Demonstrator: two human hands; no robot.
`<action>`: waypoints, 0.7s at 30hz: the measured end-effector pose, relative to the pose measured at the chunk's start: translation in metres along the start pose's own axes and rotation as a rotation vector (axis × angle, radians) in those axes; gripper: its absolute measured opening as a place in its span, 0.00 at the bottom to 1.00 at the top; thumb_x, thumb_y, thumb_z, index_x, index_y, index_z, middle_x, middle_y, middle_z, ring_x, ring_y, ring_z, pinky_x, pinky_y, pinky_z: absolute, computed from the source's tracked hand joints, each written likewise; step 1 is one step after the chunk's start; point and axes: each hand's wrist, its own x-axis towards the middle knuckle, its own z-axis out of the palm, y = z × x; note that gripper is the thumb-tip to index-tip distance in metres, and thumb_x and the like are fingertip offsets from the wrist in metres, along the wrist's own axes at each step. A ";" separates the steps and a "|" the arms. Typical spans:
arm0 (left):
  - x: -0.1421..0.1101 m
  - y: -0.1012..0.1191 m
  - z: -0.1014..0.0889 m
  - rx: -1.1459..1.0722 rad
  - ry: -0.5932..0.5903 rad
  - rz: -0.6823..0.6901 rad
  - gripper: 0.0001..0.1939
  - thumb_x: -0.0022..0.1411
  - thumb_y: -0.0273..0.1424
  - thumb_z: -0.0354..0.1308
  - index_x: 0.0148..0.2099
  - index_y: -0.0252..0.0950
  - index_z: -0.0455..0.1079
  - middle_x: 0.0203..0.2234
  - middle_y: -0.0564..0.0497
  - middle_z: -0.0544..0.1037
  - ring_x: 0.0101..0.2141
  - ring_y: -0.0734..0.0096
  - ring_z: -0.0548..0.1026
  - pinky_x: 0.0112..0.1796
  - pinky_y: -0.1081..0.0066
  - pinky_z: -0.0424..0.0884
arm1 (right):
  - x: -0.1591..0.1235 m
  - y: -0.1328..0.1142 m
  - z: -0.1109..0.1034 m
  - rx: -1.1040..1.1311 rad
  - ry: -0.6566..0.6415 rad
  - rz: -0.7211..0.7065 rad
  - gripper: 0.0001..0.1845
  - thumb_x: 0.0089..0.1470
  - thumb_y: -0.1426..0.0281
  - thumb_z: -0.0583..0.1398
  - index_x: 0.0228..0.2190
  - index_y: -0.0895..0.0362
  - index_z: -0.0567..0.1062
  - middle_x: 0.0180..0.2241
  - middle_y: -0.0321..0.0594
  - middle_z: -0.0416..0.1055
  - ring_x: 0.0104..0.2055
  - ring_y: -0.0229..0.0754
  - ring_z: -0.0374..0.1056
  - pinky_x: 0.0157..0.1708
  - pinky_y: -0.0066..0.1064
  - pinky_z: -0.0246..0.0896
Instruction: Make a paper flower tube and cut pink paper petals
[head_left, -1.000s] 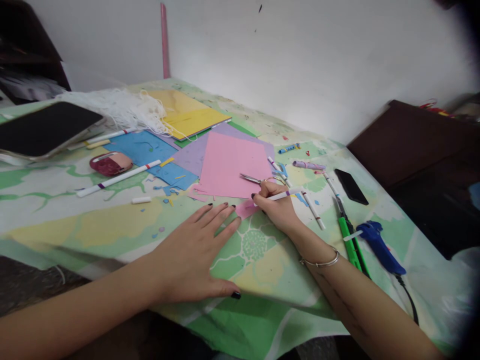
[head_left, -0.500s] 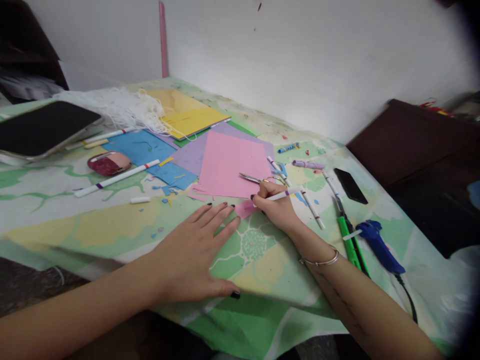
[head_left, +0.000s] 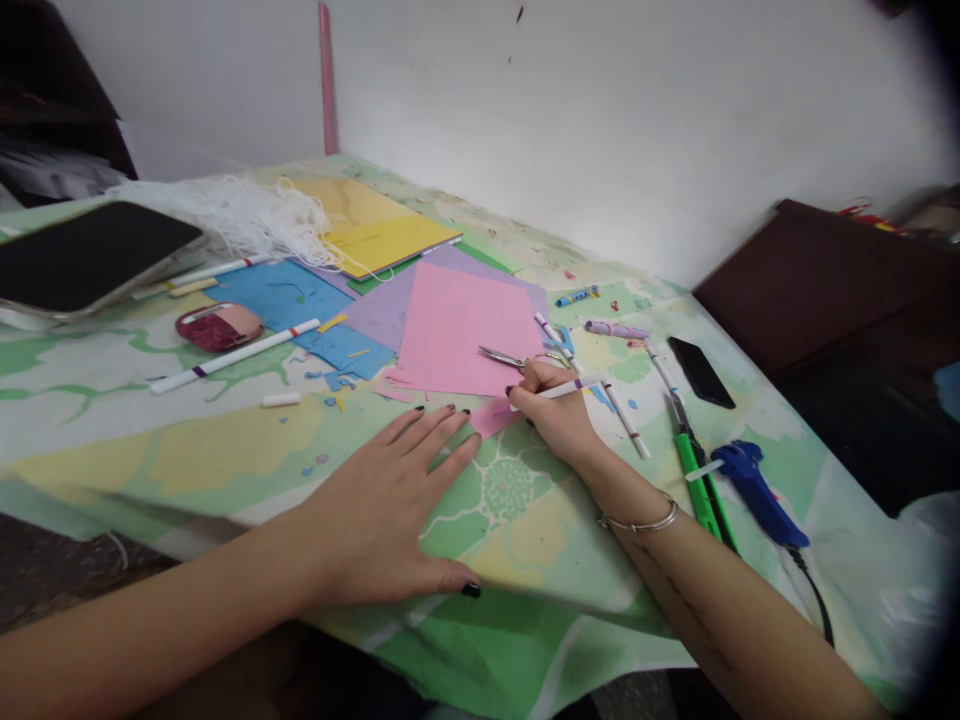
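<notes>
White wall (head_left: 600,130) behind tbl w/ green-&-yellow patterned cloth (head_left: 247,450). L hand (head_left: 382,500) lies palm down, fingers spread & loose, thumb out to side; R hand (head_left: 551,410) is curled, gripping white marker (head_left: 559,391), which tilts up to the right. Count: 1 lg pink sheet (head_left: 465,330), 1 pr scissors (head_left: 504,356) partly on it, 1 blue glue gun (head_left: 761,495), 1 green-handled cutter (head_left: 697,480). Pink strip (head_left: 491,417) is on the cloth btwn both hands' fingers, small, brighter pink than sheet, R end partly hidden by R hand; marker has purple band
</notes>
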 end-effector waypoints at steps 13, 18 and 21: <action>-0.001 0.000 0.001 0.010 0.004 0.002 0.53 0.50 0.65 0.44 0.67 0.34 0.47 0.65 0.38 0.49 0.64 0.49 0.46 0.61 0.53 0.40 | 0.001 -0.001 0.000 -0.028 -0.018 -0.022 0.17 0.40 0.77 0.57 0.13 0.55 0.53 0.14 0.28 0.48 0.21 0.34 0.46 0.23 0.30 0.43; 0.000 0.000 0.002 0.012 0.004 0.003 0.53 0.49 0.65 0.44 0.67 0.34 0.48 0.65 0.38 0.49 0.64 0.48 0.47 0.61 0.54 0.40 | 0.000 -0.001 0.000 -0.029 0.001 -0.030 0.17 0.41 0.77 0.57 0.13 0.55 0.53 0.14 0.28 0.49 0.21 0.34 0.47 0.23 0.30 0.44; 0.000 0.000 0.001 0.012 0.000 -0.001 0.53 0.49 0.65 0.45 0.67 0.34 0.48 0.65 0.38 0.50 0.64 0.48 0.47 0.61 0.54 0.40 | 0.000 -0.003 0.000 -0.020 0.020 -0.031 0.17 0.41 0.78 0.57 0.13 0.55 0.54 0.14 0.28 0.49 0.21 0.34 0.48 0.24 0.29 0.45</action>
